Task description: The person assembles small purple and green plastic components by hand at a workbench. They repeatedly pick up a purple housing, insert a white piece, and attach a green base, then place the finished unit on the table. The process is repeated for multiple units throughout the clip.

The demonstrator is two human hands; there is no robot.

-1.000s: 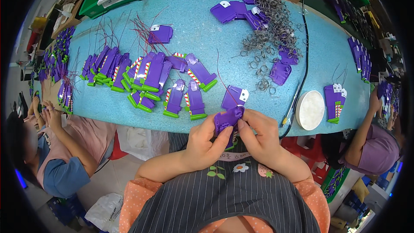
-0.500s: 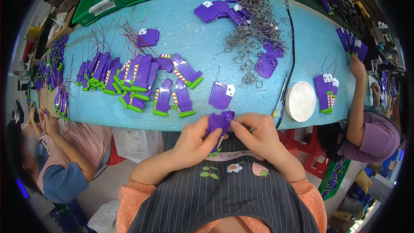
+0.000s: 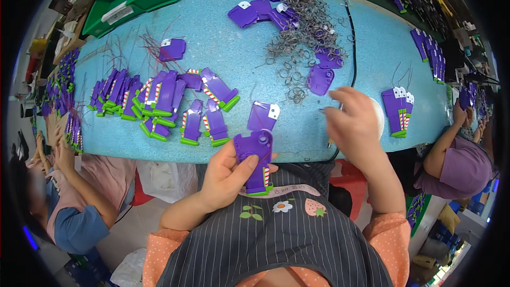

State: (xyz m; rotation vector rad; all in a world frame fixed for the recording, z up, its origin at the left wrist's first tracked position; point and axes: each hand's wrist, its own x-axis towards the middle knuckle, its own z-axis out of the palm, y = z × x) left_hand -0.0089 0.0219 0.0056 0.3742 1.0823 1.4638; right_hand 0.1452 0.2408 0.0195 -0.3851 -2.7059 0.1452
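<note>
My left hand (image 3: 226,175) is closed around a purple plastic toy leg part (image 3: 254,154) with a green foot end, a red-and-white striped side and a round hole on top. Just beyond it lies another purple part (image 3: 263,116) with a white corner. My right hand (image 3: 355,122), blurred by motion, is over the table beside the round white dish (image 3: 379,117) and partly hides it. A thin tool with a yellow end (image 3: 329,143) shows below this hand. Something small and dark is at its fingertips; whether they grip it is unclear.
Purple-and-green parts with thin red wires (image 3: 159,95) lie heaped at left. Tangled grey wire rings (image 3: 305,21) cover the far middle. A black cable (image 3: 350,26) crosses the table. Several finished-looking legs (image 3: 396,111) lie right. Co-workers sit on both sides; a green bin (image 3: 154,5) stands far left.
My right hand has left the purple part and moved right, over the tool and dish. My left hand keeps the part, now more upright. At right, a co-worker's arm has drawn back.
</note>
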